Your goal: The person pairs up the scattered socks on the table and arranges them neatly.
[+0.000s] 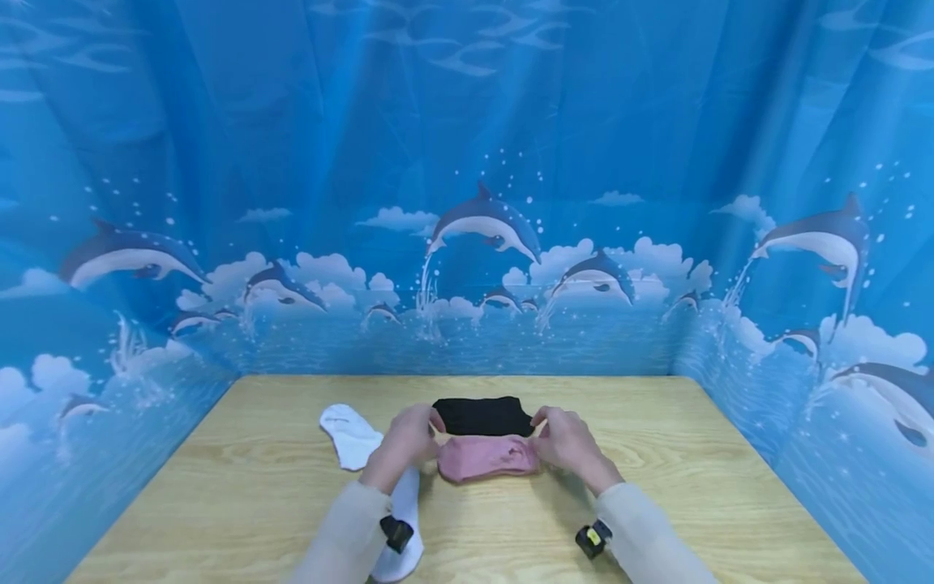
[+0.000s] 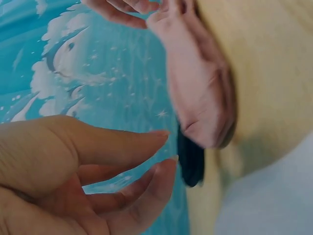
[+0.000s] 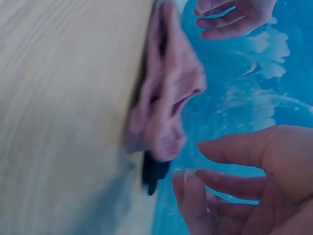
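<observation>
A pink sock lies crosswise on the table, and a black sock lies just behind it. My left hand is beside the left ends of both socks. In the left wrist view its thumb and fingertips stand slightly apart with nothing between them, near the pink sock and the black sock. At the right ends is my right hand. The right wrist view shows a gap between its thumb and fingers, close to the pink sock and the dark sock.
One white sock lies on the wooden table left of my left hand. Another white sock is partly hidden under my left forearm. A blue dolphin-print curtain borders the table at the back and sides.
</observation>
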Tool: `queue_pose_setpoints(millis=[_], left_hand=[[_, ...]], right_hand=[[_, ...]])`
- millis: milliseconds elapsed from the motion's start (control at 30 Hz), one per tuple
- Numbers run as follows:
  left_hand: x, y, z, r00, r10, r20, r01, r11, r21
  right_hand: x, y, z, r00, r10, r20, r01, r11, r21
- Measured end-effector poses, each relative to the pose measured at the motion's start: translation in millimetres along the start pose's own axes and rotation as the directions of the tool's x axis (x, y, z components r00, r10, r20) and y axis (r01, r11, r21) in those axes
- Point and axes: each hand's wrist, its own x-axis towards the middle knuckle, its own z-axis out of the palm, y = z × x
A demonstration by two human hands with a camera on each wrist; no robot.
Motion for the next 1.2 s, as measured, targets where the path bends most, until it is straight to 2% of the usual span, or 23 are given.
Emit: queue_pose_setpoints(millis=[167, 300, 467, 600, 933, 1067, 1200], left_hand=[[-1.9, -4.1, -12.4, 0.999, -0.033, 0.022, 0.032, 0.999, 0.02], [-5.2, -11.3, -17.7, 0.997, -0.06, 0.054, 0.058, 0.997, 0.041], [-10.1, -22.3, -18.5, 0.997, -0.052, 0.05, 0.048, 0.996, 0.08], [-13.5, -27.9, -16.3, 0.996, -0.067, 0.061, 0.06, 0.992, 0.111], [-19.4, -32.6, -12.2, 0.989, -0.13, 0.067, 0.121, 0.985, 0.119], [-20.7, -33.4, -11.4, 0.989, -0.131, 0.066, 0.122, 0.984, 0.127], [-22.4, -34.4, -10.8, 0.994, -0.095, 0.056, 0.087, 0.987, 0.137]], right_hand=[[-10, -18, -5, 0.999, -0.038, 0.012, 0.038, 0.999, 0.012], [-20, -30, -4, 0.993, -0.105, 0.056, 0.104, 0.994, 0.019], [-28, -39, 1, 0.974, -0.188, 0.125, 0.183, 0.982, 0.054], [-31, -43, 5, 0.959, -0.241, 0.151, 0.229, 0.969, 0.093], [-33, -42, 10, 0.946, -0.244, 0.214, 0.212, 0.963, 0.165], [-33, -42, 12, 0.942, -0.259, 0.215, 0.224, 0.959, 0.174], [-35, -42, 14, 0.94, -0.261, 0.219, 0.22, 0.956, 0.195]])
